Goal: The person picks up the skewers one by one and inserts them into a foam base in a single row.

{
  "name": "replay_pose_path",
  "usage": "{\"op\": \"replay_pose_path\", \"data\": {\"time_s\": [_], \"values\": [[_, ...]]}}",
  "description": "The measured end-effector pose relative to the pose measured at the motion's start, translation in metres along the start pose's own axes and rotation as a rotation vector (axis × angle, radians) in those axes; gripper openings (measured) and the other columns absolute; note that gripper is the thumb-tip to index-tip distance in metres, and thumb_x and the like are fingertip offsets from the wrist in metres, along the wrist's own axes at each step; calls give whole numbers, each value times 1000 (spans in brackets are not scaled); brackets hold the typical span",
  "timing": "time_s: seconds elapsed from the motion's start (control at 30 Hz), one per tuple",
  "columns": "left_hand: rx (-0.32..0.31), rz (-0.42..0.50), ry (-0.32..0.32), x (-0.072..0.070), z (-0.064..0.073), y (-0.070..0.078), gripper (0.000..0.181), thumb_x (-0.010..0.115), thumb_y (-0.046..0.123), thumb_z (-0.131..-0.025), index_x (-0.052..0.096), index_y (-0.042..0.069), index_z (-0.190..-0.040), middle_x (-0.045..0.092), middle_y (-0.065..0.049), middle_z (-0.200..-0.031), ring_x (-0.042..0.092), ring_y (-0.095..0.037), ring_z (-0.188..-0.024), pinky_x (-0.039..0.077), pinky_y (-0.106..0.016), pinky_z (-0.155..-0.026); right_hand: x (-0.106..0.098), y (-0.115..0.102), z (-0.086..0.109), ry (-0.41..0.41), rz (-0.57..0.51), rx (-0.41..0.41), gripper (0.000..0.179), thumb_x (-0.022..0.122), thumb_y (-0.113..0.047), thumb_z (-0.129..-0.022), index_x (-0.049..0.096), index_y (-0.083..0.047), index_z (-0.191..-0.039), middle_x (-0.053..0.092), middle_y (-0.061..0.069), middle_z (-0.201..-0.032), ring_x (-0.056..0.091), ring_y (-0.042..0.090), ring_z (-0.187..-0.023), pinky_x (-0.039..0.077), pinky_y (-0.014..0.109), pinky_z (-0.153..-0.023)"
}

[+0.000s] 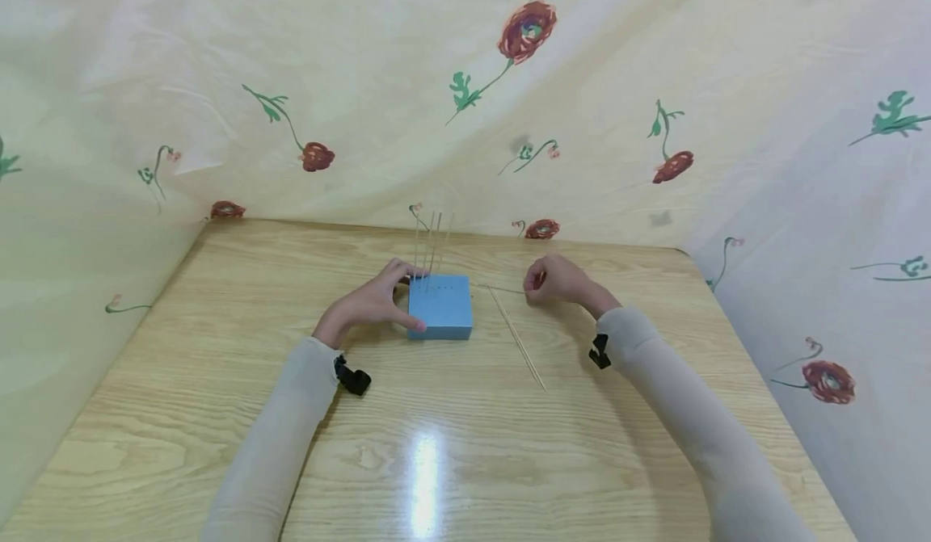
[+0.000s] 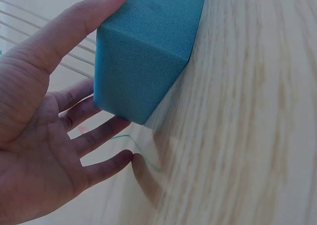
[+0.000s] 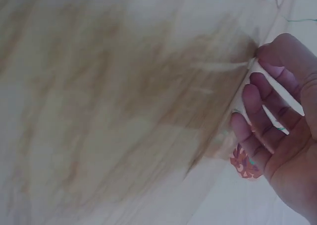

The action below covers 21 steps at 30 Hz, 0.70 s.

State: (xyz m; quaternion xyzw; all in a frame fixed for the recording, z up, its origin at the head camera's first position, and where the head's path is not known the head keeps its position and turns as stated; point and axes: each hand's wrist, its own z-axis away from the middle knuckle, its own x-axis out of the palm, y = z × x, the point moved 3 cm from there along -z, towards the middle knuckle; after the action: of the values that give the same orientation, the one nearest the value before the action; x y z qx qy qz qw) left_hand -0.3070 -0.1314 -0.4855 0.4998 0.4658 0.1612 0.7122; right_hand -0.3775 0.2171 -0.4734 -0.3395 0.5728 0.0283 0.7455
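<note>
A blue foam block (image 1: pixel 440 308) rests on the table, with several thin wooden sticks (image 1: pixel 435 243) upright near its back left and a row of small holes in its top. My left hand (image 1: pixel 374 296) grips the block from the left, thumb at the front and fingers around the back. In the left wrist view the thumb presses the foam block (image 2: pixel 143 61), while the lower fingers spread beside it. To the right of the block, my right hand (image 1: pixel 554 279) pinches the end of a thin stick (image 1: pixel 502 288) between thumb and forefinger; its other fingers curl loosely.
More thin sticks (image 1: pixel 518 340) lie slantwise on the wooden table (image 1: pixel 509 461), between the block and the right hand. A flower-patterned cloth (image 1: pixel 407 81) hangs behind the table and along both sides.
</note>
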Motion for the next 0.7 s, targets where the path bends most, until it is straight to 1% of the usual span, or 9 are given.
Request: {"op": "replay_pose_path", "data": {"time_s": [0.1,0.23,0.37,0.47,0.6,0.7], "values": [[4,0,0,0,-1,0,95,92,27,-76,41,15,-154,30,-11,-152,29,-34,-145,29,-59,-119,2,-2,3,4,10,-23,6,72,-4,-78,74,-9,-81,69,4,-86,62,17,-81,51,31,-77],[4,-5,2,0,-2,0,94,92,28,-77,41,16,-154,30,-11,-152,29,-34,-146,29,-59,-120,3,-6,7,2,63,-41,9,74,-4,-78,72,-12,-81,66,4,-89,59,17,-83,49,32,-77],[-6,-11,2,-1,-2,0,94,92,29,-76,41,18,-155,30,-10,-152,29,-33,-146,29,-59,-120,3,-10,9,5,142,-48,9,73,-5,-77,69,-13,-79,64,3,-88,57,17,-81,47,32,-73],[-12,-10,5,0,-1,0,94,92,29,-76,41,19,-154,30,-9,-152,29,-32,-146,29,-58,-120,3,-11,10,11,181,-41,10,73,-7,-77,67,-15,-77,62,2,-87,56,17,-78,46,32,-70],[-8,-5,10,0,-2,0,92,92,28,-77,42,18,-154,31,-11,-151,30,-33,-145,29,-59,-119,4,-9,10,27,187,-38,11,74,-7,-76,66,-15,-77,62,2,-86,55,16,-77,46,32,-70],[-10,-5,11,0,-3,0,93,92,27,-77,42,18,-154,31,-11,-152,30,-33,-145,29,-59,-119,4,-7,11,42,176,-52,10,74,-7,-75,67,-13,-77,63,2,-85,56,16,-76,47,32,-70]]}}
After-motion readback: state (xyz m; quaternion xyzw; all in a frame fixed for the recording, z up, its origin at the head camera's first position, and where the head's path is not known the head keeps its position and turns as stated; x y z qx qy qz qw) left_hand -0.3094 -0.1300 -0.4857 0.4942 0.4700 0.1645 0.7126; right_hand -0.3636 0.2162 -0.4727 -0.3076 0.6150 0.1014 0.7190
